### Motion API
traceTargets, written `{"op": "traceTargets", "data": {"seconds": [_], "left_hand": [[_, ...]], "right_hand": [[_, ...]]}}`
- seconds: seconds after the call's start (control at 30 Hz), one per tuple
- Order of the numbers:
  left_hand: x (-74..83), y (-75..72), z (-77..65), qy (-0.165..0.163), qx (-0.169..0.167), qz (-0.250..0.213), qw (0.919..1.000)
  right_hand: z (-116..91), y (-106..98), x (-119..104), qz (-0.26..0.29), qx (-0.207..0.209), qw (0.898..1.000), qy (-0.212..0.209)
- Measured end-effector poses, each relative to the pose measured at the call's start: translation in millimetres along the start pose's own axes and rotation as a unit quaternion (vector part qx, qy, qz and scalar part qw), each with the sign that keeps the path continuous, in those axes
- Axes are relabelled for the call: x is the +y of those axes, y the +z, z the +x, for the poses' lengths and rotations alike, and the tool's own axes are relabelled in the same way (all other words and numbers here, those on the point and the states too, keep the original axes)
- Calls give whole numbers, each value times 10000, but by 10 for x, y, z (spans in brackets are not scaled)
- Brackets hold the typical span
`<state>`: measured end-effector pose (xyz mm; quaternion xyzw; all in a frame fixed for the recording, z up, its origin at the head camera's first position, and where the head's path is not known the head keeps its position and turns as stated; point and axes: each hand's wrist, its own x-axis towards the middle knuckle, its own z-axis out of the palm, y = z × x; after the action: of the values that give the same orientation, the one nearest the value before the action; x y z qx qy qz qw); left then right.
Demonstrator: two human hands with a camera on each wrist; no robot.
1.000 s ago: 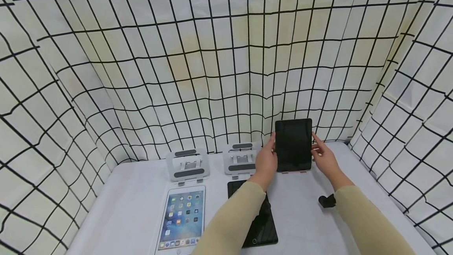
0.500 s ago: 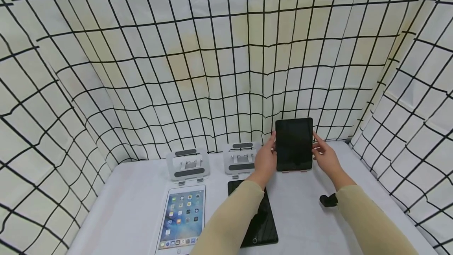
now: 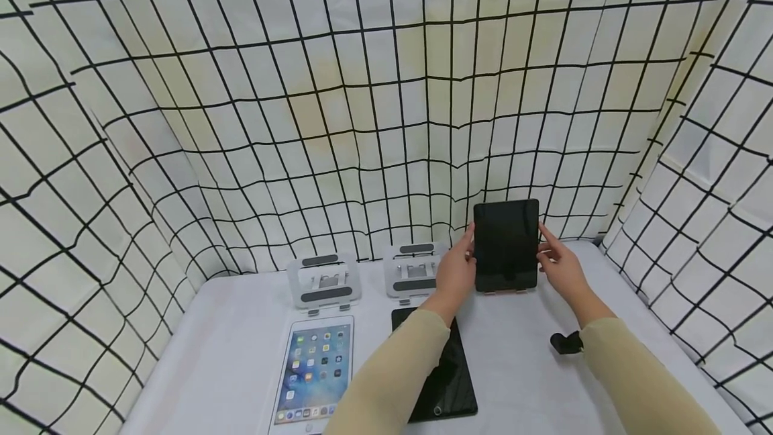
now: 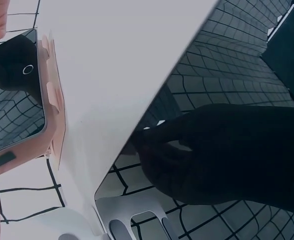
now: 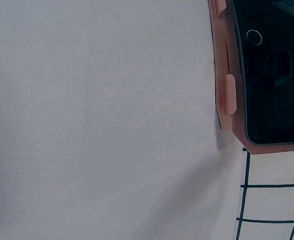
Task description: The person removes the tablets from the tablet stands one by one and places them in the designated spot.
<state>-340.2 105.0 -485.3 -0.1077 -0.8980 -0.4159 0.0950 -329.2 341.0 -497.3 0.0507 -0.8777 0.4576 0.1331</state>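
A black-screened tablet [image 3: 506, 247] stands nearly upright, leaning slightly back, on a pink stand [image 4: 54, 100] at the back right of the table. My left hand [image 3: 455, 274] holds the tablet's left edge. At its right edge, the fingers of my right hand [image 3: 561, 270] grip the side, the index finger reaching up along it. Two small pink lips of the stand catch the tablet's lower edge, beside its round home button, as the right wrist view shows. Fingertips behind the tablet are hidden.
Two grey-white folding stands [image 3: 326, 280] with dark pads sit left of the tablet. Before them lie a white tablet [image 3: 317, 371] with a lit screen and a black tablet [image 3: 449, 381], partly under my left forearm. A grid-patterned cloth [image 3: 386, 119] walls the table.
The head view has shifted a little. Both hands stay at the tablet's sides, and the tablet keeps nearly the same place and tilt.
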Motion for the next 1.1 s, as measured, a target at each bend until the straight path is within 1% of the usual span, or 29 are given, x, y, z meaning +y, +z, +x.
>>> {"op": "traceTargets", "data": {"seconds": [0.2, 0.43, 0.63, 0.7, 0.87, 1.1], "left_hand": [[20, -37, -7, 71, -42, -30, 10000], [21, -78, -59, 132, -110, -21, 9999], [8, -106, -103, 124, -232, -298, 9992], [1, -114, -123, 119, -287, -432, 9986], [1, -129, -195, 76, -395, -666, 9970], [-1, -132, -310, -5, -548, -865, 9947]], "right_hand": [[-8, -39, -50, -14, 42, 9999, -98], [-49, -102, -62, -39, -206, 9998, 31], [-97, -136, -56, 115, -416, 9991, 32], [-126, -149, -74, 148, -503, 9986, 105], [-193, -193, -107, 186, -676, 9973, 220], [-263, -222, -49, 273, -829, 9958, 274]]}}
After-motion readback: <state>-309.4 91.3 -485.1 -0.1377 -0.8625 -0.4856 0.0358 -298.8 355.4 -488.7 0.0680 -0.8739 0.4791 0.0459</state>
